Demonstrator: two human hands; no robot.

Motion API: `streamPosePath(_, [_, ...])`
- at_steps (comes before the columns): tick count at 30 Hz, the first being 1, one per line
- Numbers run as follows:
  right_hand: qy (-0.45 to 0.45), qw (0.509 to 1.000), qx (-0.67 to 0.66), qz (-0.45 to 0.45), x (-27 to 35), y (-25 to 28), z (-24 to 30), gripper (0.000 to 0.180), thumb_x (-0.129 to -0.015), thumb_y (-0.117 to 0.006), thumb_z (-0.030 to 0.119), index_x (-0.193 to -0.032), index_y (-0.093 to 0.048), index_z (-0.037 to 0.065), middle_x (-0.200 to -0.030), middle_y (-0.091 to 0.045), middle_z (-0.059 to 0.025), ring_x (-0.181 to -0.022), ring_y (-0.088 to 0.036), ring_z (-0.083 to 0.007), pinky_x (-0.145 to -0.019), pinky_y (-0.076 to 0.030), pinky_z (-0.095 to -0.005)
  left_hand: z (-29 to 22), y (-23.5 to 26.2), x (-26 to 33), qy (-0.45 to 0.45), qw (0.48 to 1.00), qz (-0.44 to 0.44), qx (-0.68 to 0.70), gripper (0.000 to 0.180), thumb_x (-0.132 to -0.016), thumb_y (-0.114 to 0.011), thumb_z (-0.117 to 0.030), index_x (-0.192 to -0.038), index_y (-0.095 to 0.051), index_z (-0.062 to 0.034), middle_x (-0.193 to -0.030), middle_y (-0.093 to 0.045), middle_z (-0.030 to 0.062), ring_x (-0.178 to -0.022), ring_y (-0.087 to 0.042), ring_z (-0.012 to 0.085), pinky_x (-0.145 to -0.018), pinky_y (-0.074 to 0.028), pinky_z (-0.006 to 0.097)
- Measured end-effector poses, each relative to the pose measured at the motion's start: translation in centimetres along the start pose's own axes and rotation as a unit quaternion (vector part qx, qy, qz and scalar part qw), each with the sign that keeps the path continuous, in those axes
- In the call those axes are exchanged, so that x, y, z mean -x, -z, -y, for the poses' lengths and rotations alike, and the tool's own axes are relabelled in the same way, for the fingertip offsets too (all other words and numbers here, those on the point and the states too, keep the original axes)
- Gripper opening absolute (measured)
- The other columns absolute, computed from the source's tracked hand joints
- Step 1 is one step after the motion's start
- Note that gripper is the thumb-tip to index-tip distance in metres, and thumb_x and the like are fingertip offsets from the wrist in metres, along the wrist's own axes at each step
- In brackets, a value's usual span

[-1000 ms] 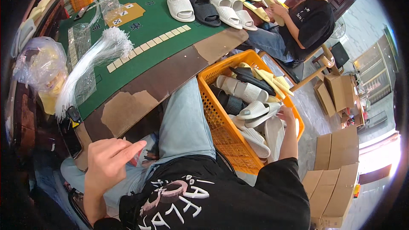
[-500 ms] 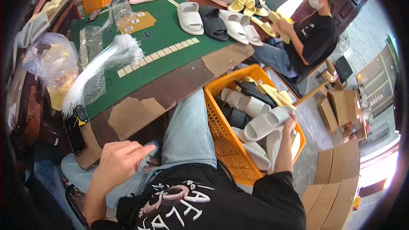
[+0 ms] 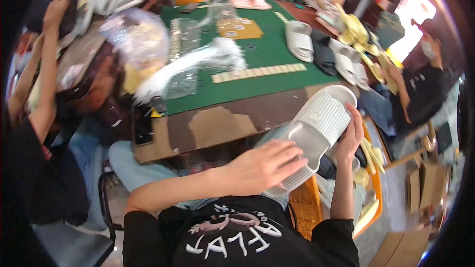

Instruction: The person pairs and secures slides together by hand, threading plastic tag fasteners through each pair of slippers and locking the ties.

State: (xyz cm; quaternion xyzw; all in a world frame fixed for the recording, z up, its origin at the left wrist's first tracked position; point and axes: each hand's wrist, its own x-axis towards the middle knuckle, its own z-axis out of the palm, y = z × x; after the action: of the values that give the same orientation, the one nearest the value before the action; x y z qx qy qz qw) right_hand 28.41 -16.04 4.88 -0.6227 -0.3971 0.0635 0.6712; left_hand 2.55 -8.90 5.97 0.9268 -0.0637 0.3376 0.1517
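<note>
A pair of pale grey slide sandals is held up in front of me, one above the other. My right hand [image 3: 350, 134] grips the right edge of the upper slide [image 3: 321, 113], whose ribbed strap faces up. Across the lower slide [image 3: 309, 138] my left hand [image 3: 269, 167] lies with bent fingers, gripping it near its ribbed strap. Below and to the right, partly hidden by my right arm, stands the orange plastic crate [image 3: 304, 202] holding more slides in grey, black and yellow.
Ahead is a table with a green mat [image 3: 267, 52], a bundle of white ties [image 3: 198, 66], clear plastic bags, and a row of slides [image 3: 299, 42] at its right. A person in black [image 3: 430, 89] sits at right; another's arms [image 3: 47, 74] reach in at left. Cardboard boxes [image 3: 428, 185] stand right.
My right hand has lifted a grey slide out of the crate, and two slides now show together. My left hand has crossed right onto the lower one. The view has swung left.
</note>
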Motion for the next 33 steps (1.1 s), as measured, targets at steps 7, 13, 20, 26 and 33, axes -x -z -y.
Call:
streamPosePath(7, [-0.052, 0.986, -0.050, 0.151, -0.4, -8.5, -0.5, 0.033, -0.094, -0.033, 0.006, -0.116, -0.057, 0.000, -0.112, -0.057, -0.0072, -0.105, -0.050, -0.0144, -0.092, -0.035, -0.0244, 0.5, 0.9, 3.5, 0.103, 0.994, 0.042, -0.006, 0.030, -0.067, -0.068, -0.015, -0.093, -0.058, -0.0029, -0.080, -0.051, 0.0072, -0.082, -0.052, 0.0238, -0.076, -0.044, 0.036])
streamPosePath(13, [-0.148, 0.965, -0.192, 0.100, -5.9, -10.8, -5.0, 0.040, -0.083, -0.035, -0.002, -0.117, -0.056, -0.005, -0.114, -0.058, -0.0133, -0.103, -0.056, -0.0176, -0.088, -0.044, -0.0270, -1.2, 0.9, 4.8, 0.182, 0.977, 0.099, 0.043, 0.036, -0.065, -0.072, -0.022, -0.093, -0.057, -0.0055, -0.079, -0.054, 0.0061, -0.076, -0.056, 0.0242, -0.066, -0.045, 0.035])
streamPosePath(20, [-0.224, 0.955, -0.178, 0.073, -4.3, -13.4, -8.6, 0.036, -0.091, -0.040, 0.012, -0.123, -0.052, 0.001, -0.109, -0.059, -0.0064, -0.092, -0.056, -0.0149, -0.074, -0.047, -0.0279, 3.6, 0.6, 8.1, 0.505, 0.848, -0.124, 0.103, 0.040, -0.084, -0.057, -0.021, -0.113, -0.043, 0.0020, -0.095, -0.059, 0.0266, -0.086, -0.058, 0.0425, -0.074, -0.044, 0.048])
streamPosePath(26, [-0.302, 0.880, -0.208, 0.302, 2.5, -17.5, -7.7, 0.041, -0.093, -0.043, 0.010, -0.132, -0.036, -0.004, -0.117, -0.054, -0.0124, -0.100, -0.057, -0.0201, -0.086, -0.048, -0.0315, 7.4, -1.4, 12.3, 0.516, 0.784, -0.237, 0.252, 0.051, -0.085, -0.055, -0.009, -0.129, -0.032, 0.0039, -0.108, -0.057, 0.0242, -0.098, -0.058, 0.0364, -0.084, -0.045, 0.039])
streamPosePath(33, [-0.231, 0.875, -0.149, 0.399, 2.4, -18.2, -6.1, 0.037, -0.094, -0.044, 0.013, -0.127, -0.044, -0.004, -0.112, -0.058, -0.0129, -0.094, -0.059, -0.0143, -0.081, -0.048, -0.0263, 9.0, -1.4, 13.1, 0.516, 0.823, -0.215, 0.101, 0.044, -0.084, -0.056, -0.010, -0.124, -0.041, 0.0008, -0.101, -0.059, 0.0236, -0.093, -0.058, 0.0370, -0.077, -0.045, 0.040])
